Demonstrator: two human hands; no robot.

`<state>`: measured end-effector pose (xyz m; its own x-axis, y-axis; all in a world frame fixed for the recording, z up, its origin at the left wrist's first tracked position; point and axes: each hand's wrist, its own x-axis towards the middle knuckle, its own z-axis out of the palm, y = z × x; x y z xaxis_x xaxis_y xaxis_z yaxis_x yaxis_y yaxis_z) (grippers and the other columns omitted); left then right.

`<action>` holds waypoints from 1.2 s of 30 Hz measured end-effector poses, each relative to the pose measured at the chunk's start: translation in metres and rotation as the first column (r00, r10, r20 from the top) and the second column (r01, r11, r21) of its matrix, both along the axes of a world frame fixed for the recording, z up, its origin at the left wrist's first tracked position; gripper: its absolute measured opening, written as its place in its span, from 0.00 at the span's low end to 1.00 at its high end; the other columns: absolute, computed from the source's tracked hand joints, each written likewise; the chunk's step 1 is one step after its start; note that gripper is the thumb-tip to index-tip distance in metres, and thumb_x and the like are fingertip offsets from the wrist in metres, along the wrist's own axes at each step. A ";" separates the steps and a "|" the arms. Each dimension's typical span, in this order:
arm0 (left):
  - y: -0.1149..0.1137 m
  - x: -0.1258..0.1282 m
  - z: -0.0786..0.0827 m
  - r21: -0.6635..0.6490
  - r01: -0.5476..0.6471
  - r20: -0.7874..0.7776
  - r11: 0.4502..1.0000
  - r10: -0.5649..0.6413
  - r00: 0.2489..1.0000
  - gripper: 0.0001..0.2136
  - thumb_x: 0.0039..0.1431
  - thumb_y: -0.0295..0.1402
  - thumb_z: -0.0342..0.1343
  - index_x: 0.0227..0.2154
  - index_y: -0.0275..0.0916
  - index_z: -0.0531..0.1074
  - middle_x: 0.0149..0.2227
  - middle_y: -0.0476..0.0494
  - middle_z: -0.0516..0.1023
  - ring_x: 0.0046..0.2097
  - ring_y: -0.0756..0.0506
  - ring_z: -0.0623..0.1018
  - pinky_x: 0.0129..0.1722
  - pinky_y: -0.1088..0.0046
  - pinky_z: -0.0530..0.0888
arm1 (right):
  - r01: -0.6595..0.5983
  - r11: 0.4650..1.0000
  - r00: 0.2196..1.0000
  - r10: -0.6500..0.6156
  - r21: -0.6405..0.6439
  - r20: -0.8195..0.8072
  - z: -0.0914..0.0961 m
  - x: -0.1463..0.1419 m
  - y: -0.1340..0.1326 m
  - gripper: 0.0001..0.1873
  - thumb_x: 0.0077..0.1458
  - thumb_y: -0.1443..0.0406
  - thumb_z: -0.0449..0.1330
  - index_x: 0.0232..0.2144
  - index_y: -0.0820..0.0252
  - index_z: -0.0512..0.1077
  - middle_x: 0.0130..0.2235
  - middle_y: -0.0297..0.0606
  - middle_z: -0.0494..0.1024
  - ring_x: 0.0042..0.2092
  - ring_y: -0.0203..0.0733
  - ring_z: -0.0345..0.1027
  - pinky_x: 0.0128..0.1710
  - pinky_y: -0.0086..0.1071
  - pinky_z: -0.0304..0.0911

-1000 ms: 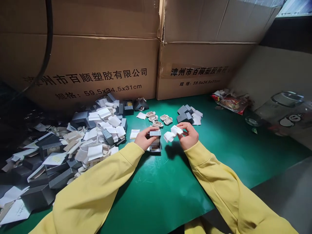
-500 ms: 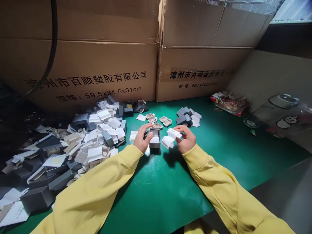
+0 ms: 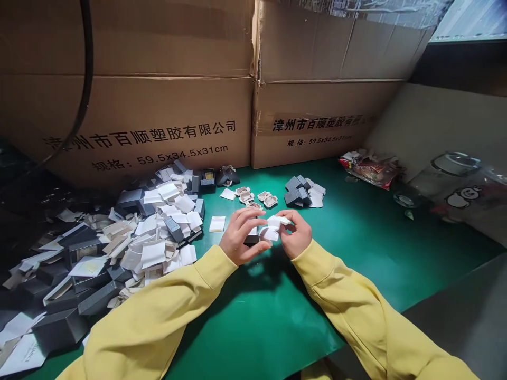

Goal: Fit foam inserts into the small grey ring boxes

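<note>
On the left of the green table (image 3: 237,327), a loose pile (image 3: 152,254) of dark boxes and white and beige scraps spreads toward the person. Just right of it a small white card (image 3: 217,224) lies flat. Next, near the middle, the left hand (image 3: 240,236) has left its hold at the side of a small dark box (image 3: 252,237) and now reaches across it, thumb and fingers spread wide. The box stands on the table, mostly hidden by that hand; whether its lid is open cannot be told. Beyond it lie a few pale trays (image 3: 270,200). At the left hand's fingertips is a folded white piece (image 3: 271,233), pinched by the right hand (image 3: 296,235), which has brought it leftward, close to the box. Whether the left fingers touch it is unclear. Both hands now meet at the white piece, so the work seems to have shifted from the box to that piece, which looks not yet inside. Farther back on the right sits a cluster of dark boxes (image 3: 298,193), then a red packet (image 3: 370,170) and a clear jar (image 3: 455,168).
</note>
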<state>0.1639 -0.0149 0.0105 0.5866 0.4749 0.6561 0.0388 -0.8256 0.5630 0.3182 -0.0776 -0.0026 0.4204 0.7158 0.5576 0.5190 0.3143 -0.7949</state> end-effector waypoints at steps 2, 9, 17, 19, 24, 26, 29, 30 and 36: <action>0.000 0.000 -0.002 -0.009 -0.019 -0.007 1.000 0.019 1.000 0.18 0.46 0.43 0.60 0.39 0.41 0.72 0.45 0.37 0.73 0.50 0.37 0.68 0.51 0.57 0.62 | -0.010 1.000 1.000 0.010 0.010 -0.015 0.000 -0.001 0.000 0.04 0.45 0.67 0.56 0.23 0.57 0.63 0.31 0.36 0.72 0.33 0.37 0.68 0.25 0.27 0.67; 0.005 0.002 -0.007 -0.076 0.006 0.101 0.997 0.002 0.995 0.14 0.51 0.40 0.58 0.40 0.42 0.73 0.44 0.38 0.73 0.47 0.41 0.70 0.50 0.61 0.65 | -0.136 0.990 0.991 0.137 0.040 -0.005 -0.001 -0.006 -0.002 0.06 0.47 0.64 0.59 0.24 0.57 0.64 0.33 0.37 0.72 0.35 0.37 0.68 0.24 0.26 0.69; 0.008 0.000 -0.014 -0.095 0.053 0.039 0.994 -0.050 0.998 0.16 0.55 0.43 0.52 0.42 0.43 0.73 0.46 0.38 0.72 0.52 0.40 0.68 0.54 0.58 0.61 | -0.128 0.991 0.992 0.128 0.034 0.001 0.001 0.001 0.000 0.04 0.48 0.64 0.59 0.26 0.57 0.66 0.35 0.39 0.72 0.37 0.39 0.69 0.27 0.28 0.70; 0.006 -0.001 -0.014 -0.063 0.078 0.045 0.995 -0.075 0.996 0.17 0.56 0.43 0.50 0.44 0.41 0.72 0.45 0.37 0.73 0.50 0.40 0.68 0.53 0.59 0.63 | -0.096 0.995 0.995 0.096 0.035 0.017 0.004 0.004 0.000 0.04 0.48 0.64 0.59 0.26 0.57 0.65 0.35 0.39 0.73 0.37 0.39 0.69 0.27 0.28 0.69; -0.002 0.000 -0.004 -0.125 0.077 0.075 0.989 -0.068 0.995 0.16 0.60 0.40 0.44 0.43 0.37 0.71 0.40 0.37 0.74 0.42 0.43 0.72 0.42 0.66 0.69 | -0.060 0.998 0.997 0.061 -0.030 0.036 0.011 0.008 -0.002 0.04 0.49 0.64 0.57 0.27 0.58 0.65 0.30 0.35 0.72 0.31 0.35 0.68 0.28 0.28 0.68; -0.004 0.001 0.000 -0.219 0.041 0.095 0.975 -0.021 0.995 0.17 0.60 0.41 0.44 0.40 0.36 0.71 0.37 0.39 0.75 0.38 0.45 0.73 0.38 0.69 0.70 | -0.089 0.994 0.996 0.089 -0.070 0.002 0.011 0.008 -0.003 0.05 0.49 0.63 0.56 0.31 0.58 0.66 0.30 0.34 0.72 0.31 0.35 0.67 0.29 0.28 0.68; -0.006 0.003 0.005 -0.407 0.013 0.102 0.913 0.032 0.994 0.18 0.60 0.43 0.44 0.39 0.35 0.71 0.37 0.40 0.76 0.38 0.46 0.74 0.39 0.71 0.70 | -0.187 0.975 0.980 0.177 -0.119 -0.087 0.008 0.008 -0.002 0.11 0.51 0.61 0.56 0.37 0.58 0.67 0.32 0.35 0.72 0.31 0.35 0.66 0.27 0.27 0.67; -0.005 0.004 0.006 -0.459 0.017 0.108 0.888 0.037 0.993 0.18 0.60 0.44 0.44 0.39 0.35 0.71 0.38 0.40 0.76 0.40 0.45 0.74 0.40 0.71 0.70 | -0.222 0.966 0.970 0.205 -0.132 -0.127 0.007 0.007 -0.002 0.12 0.51 0.60 0.55 0.38 0.58 0.67 0.32 0.35 0.72 0.30 0.34 0.65 0.26 0.27 0.66; -0.001 0.006 0.008 -0.542 0.041 0.117 0.839 0.028 0.993 0.20 0.60 0.44 0.44 0.42 0.35 0.71 0.45 0.40 0.74 0.48 0.43 0.72 0.49 0.69 0.66 | -0.349 0.924 0.877 0.263 -0.157 -0.402 0.006 0.005 0.002 0.17 0.45 0.56 0.61 0.36 0.59 0.68 0.28 0.34 0.69 0.24 0.31 0.60 0.16 0.25 0.58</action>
<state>0.1702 -0.0160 0.0183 0.5273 0.7710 0.3571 -0.0590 -0.3860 0.9206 0.3235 -0.0753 0.0035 0.3033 0.9268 0.2216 0.0837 0.2058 -0.9750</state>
